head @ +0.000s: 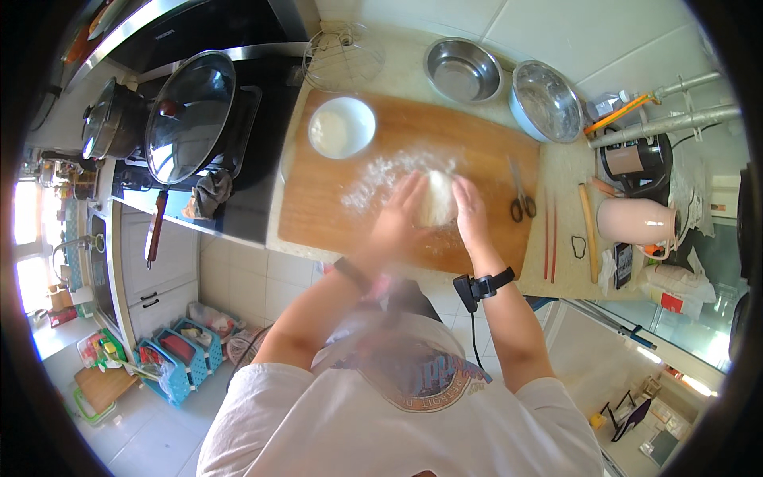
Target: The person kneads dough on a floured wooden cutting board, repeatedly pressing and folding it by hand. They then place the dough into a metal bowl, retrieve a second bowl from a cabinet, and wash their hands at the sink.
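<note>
A pale ball of dough [438,198] sits on a floured wooden board [334,203], cupped between both hands. My left hand [400,217], blurred by motion, lies along the dough's left side. Against the right side rests my right hand [470,208], fingers stretched along it. Loose white flour [381,179] is scattered beside and beyond the dough. A white bowl [357,128] holding flour stands at the board's far left. Near the right end lie black-handled scissors [521,200], blades pointing away from me.
Behind the board stand a steel bowl [464,71], a flour-smeared metal basin [547,101] and a wire rack [343,56]. Red chopsticks [554,238], a rolling pin [588,232] and a pink pitcher [635,219] are right. A lidded pan [191,119] occupies the stove at left.
</note>
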A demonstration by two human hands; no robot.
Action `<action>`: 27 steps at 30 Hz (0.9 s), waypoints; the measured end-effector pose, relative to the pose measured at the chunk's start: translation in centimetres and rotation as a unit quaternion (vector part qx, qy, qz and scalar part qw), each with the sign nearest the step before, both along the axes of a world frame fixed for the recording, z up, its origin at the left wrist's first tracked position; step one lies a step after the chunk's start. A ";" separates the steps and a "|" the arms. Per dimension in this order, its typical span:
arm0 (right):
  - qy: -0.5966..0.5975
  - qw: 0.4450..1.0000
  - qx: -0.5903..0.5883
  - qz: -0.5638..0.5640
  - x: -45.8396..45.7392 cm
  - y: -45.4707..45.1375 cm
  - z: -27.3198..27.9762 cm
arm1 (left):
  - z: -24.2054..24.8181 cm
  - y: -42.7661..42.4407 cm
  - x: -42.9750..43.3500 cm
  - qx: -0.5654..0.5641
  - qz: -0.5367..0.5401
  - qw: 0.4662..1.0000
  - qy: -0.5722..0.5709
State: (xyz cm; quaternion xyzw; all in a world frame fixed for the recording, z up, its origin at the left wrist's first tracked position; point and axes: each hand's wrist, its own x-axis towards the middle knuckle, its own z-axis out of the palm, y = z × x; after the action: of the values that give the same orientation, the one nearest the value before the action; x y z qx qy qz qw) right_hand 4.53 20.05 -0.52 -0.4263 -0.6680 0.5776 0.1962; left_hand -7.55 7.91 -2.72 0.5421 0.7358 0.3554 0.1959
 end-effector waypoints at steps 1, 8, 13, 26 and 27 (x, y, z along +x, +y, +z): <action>0.013 1.000 0.028 -0.005 -0.4 0.1 0.8 | 0.4 0.2 -0.2 0.046 0.000 0.981 -0.190; -0.110 0.907 0.398 0.082 -4.1 2.6 2.3 | -0.2 4.2 0.0 0.047 0.000 0.822 -0.568; -0.023 0.899 0.398 0.180 -7.0 3.5 -1.0 | -1.8 0.7 -2.1 0.082 0.082 0.807 -0.579; -0.008 0.813 0.471 0.343 -6.3 0.2 -2.2 | 0.5 -5.5 -5.5 -0.094 0.020 0.947 -0.305; -0.016 0.813 0.461 0.355 -5.9 0.0 -2.2 | -0.4 -5.6 -5.1 -0.138 -0.032 0.970 -0.198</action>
State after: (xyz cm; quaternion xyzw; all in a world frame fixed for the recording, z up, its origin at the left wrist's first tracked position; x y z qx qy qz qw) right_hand -1.33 20.08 -2.71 -0.0282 -0.9640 0.2241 0.1404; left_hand -12.69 2.35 -3.11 0.4517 0.7071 0.3437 0.4217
